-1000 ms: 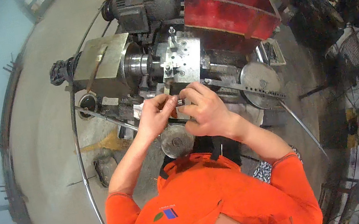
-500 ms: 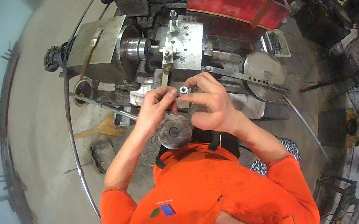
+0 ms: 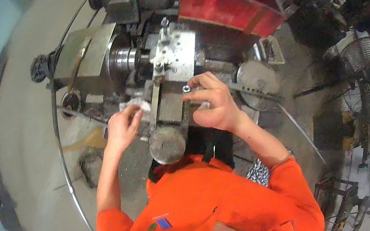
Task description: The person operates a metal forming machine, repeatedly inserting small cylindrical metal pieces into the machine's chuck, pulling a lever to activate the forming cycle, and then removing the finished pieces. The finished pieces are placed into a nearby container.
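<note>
A small shiny metal bushing (image 3: pixel 186 89), round with a dark hole, is at the fingertips of my right hand (image 3: pixel 216 105), which grips it above the front of the machine. My left hand (image 3: pixel 122 130) is apart from it, to the left, beside a whitish rag (image 3: pixel 140 105). Its thumb and fingers are a little apart, and I see nothing between them. Between my hands is a flat grey metal block (image 3: pixel 170 107) with a long bar along its left side. A round grimy metal handwheel (image 3: pixel 167 145) sits nearest my body.
Beyond my hands are the lathe's chuck (image 3: pixel 124 59) and a drilled tool plate (image 3: pixel 182 54). A red metal bin (image 3: pixel 220 4) and a motor (image 3: pixel 126 0) stand behind. Many small metal parts (image 3: pixel 258 172) lie low at my right. A brush (image 3: pixel 80 59) rests on the headstock cover.
My left hand has drawn away from the right hand, left and slightly down, and its fingers have parted. The bushing stays with my right hand. The whole view has shifted a little.
</note>
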